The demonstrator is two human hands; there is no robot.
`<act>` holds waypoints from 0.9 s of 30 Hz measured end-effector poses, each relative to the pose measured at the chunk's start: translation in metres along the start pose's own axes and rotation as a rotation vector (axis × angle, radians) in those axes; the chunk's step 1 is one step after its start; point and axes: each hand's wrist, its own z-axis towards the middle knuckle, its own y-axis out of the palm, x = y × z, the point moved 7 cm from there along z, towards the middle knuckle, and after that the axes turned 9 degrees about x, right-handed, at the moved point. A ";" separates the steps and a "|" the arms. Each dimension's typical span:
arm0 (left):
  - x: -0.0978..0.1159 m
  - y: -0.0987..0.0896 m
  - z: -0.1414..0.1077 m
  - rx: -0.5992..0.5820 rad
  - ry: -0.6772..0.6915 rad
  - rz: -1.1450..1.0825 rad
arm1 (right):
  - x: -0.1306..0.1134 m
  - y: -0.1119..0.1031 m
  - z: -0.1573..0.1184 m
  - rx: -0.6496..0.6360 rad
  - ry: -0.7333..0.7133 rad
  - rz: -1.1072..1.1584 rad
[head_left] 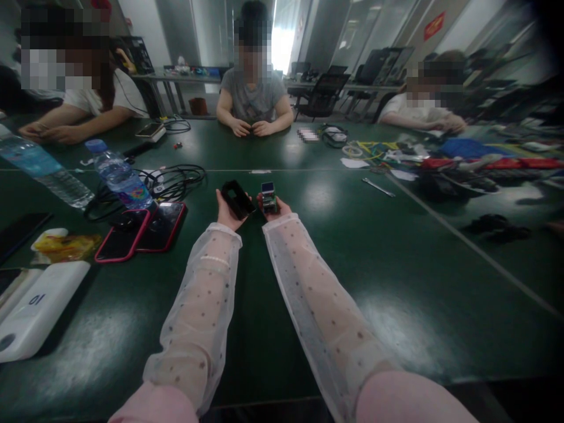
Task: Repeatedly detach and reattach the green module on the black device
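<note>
Both of my arms, in sheer dotted sleeves, reach forward over the dark green table (396, 252). My left hand (225, 212) is wrapped round a black plastic casing (238, 198) with an opening in its face, tilted toward me. Close beside it, my right hand (282, 208) grips a small circuit board (269, 202) with a little screen at its top. A narrow gap separates the casing from the board. The fingers behind both things are partly hidden.
Left of my hands lie two red-edged phones (161, 226), a water bottle (118, 176), coiled black cables (180, 176) and a white device (39, 311). To the right are a wrench (378, 187) and piled cables and tools (467, 167). Several people sit across the table.
</note>
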 end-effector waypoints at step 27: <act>0.003 -0.003 -0.006 0.005 0.089 -0.175 | -0.001 -0.001 -0.002 0.016 -0.011 0.003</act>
